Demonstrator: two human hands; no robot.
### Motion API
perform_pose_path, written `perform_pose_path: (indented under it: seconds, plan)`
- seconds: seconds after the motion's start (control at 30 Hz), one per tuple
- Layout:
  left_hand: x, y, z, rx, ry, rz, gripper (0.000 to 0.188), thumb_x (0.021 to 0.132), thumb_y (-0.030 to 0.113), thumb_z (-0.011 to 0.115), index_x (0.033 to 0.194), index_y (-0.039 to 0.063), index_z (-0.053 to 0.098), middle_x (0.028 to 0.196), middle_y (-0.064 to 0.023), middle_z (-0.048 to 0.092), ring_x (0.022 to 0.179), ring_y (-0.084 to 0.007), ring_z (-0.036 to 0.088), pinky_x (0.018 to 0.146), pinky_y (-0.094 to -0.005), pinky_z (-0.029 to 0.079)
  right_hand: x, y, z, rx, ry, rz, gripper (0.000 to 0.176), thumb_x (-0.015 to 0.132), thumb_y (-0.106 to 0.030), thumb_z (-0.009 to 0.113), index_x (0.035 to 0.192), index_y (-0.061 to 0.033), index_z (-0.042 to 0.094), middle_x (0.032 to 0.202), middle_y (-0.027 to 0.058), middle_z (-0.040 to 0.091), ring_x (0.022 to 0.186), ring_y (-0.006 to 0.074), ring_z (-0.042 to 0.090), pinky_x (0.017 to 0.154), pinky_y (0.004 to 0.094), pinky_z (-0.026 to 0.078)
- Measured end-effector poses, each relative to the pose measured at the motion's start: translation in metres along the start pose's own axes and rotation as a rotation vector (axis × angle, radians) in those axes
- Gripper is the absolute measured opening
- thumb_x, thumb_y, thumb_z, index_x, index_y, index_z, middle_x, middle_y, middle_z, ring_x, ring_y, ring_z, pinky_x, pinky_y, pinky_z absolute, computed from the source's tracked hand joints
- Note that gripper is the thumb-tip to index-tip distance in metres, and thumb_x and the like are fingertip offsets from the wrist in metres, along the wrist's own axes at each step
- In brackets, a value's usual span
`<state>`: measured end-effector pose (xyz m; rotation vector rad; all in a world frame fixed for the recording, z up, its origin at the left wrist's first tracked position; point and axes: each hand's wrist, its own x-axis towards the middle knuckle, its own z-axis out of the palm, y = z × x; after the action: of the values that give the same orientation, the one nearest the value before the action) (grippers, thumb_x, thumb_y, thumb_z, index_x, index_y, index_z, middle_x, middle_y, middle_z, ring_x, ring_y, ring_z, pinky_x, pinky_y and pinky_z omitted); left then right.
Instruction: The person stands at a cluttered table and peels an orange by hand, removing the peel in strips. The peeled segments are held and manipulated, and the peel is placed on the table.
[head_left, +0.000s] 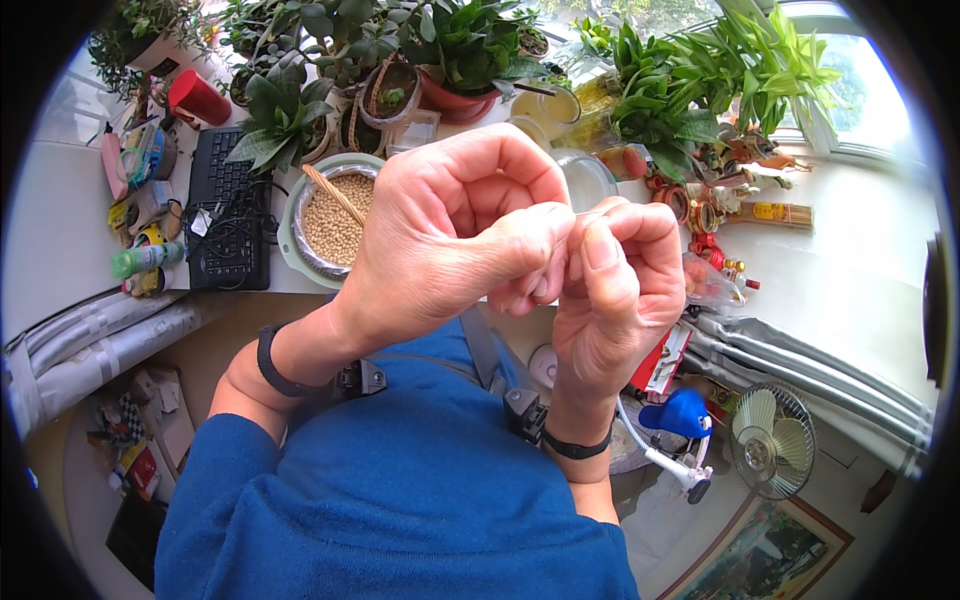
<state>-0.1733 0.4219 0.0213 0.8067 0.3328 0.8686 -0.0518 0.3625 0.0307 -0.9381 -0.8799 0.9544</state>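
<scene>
Both hands are raised close to the camera, their fingertips meeting above the front edge of the white sill. My left hand (457, 232) pinches thumb against curled fingers. Beside it, my right hand (622, 277) has its thumb pressed to its bent index finger. A thin pale thread-like piece (589, 213) spans the short gap between the fingertips; the fingers hide most of it, and its exact kind cannot be told. Behind my left wrist stands a pale green basin (287, 238) lined with clear plastic and filled with dried beans (330, 221). A bundle of thin sticks (330, 193) rests in the beans.
At the left lie a black keyboard (217, 169) with a tangled cable, a red cup (199, 97) and a green-capped bottle (146, 259). Potted plants (465, 45) line the window. Glass containers (581, 180) stand behind my hands. A plastic bag (709, 281) and packaged sticks (776, 214) lie right.
</scene>
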Motion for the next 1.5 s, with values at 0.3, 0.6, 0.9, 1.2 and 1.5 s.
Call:
perform_pose_path:
  seconds: [0.3, 0.6, 0.9, 1.2, 1.5]
  plan:
    - [-0.0004, 0.0008, 0.0005, 0.014, 0.012, -0.011, 0.008, 0.082, 0.001, 0.057, 0.087, -0.004, 0.053, 0.063, -0.0033, 0.057, 0.052, -0.0048, 0.053, 0.045, -0.0167, 0.042, -0.0012, -0.0002, 0.0006, -0.019, 0.007, -0.021, 0.007, 0.084, 0.005, 0.050, 0.086, 0.0028, 0.044, 0.067, 0.0087, 0.054, 0.054, 0.0131, 0.055, 0.051, 0.0249, 0.049]
    - [-0.0018, 0.0011, -0.0008, 0.043, 0.021, -0.020, 0.009, 0.080, 0.000, 0.056, 0.087, -0.004, 0.053, 0.064, -0.0035, 0.057, 0.052, -0.0049, 0.054, 0.045, -0.0167, 0.042, -0.0003, -0.0017, -0.0006, -0.046, -0.003, -0.006, 0.006, 0.083, 0.006, 0.050, 0.085, 0.0027, 0.045, 0.067, 0.0083, 0.054, 0.054, 0.0125, 0.056, 0.052, 0.0244, 0.049]
    - [-0.0007, 0.0006, -0.0011, 0.026, -0.014, -0.022, 0.009, 0.080, 0.001, 0.056, 0.087, -0.004, 0.053, 0.065, -0.0048, 0.058, 0.053, -0.0056, 0.054, 0.045, -0.0170, 0.042, 0.0010, -0.0031, -0.0016, -0.032, -0.036, 0.002, 0.007, 0.084, 0.005, 0.050, 0.084, 0.0032, 0.044, 0.067, 0.0088, 0.054, 0.055, 0.0132, 0.056, 0.052, 0.0250, 0.049]
    - [-0.0007, 0.0009, -0.0008, 0.030, 0.000, -0.041, 0.009, 0.080, 0.000, 0.056, 0.087, -0.004, 0.053, 0.064, -0.0041, 0.058, 0.052, -0.0053, 0.054, 0.045, -0.0170, 0.042, 0.0013, -0.0032, -0.0040, -0.017, -0.040, 0.010, 0.007, 0.084, 0.005, 0.050, 0.085, 0.0034, 0.044, 0.068, 0.0090, 0.054, 0.055, 0.0136, 0.056, 0.053, 0.0258, 0.050]
    - [-0.0002, -0.0004, -0.0006, 0.018, -0.019, -0.032, 0.009, 0.080, 0.000, 0.056, 0.087, -0.004, 0.052, 0.064, -0.0046, 0.058, 0.053, -0.0057, 0.054, 0.045, -0.0172, 0.042, 0.0013, -0.0050, -0.0050, -0.031, -0.049, 0.028, 0.007, 0.084, 0.005, 0.051, 0.084, 0.0033, 0.044, 0.068, 0.0093, 0.054, 0.056, 0.0142, 0.057, 0.053, 0.0260, 0.050]
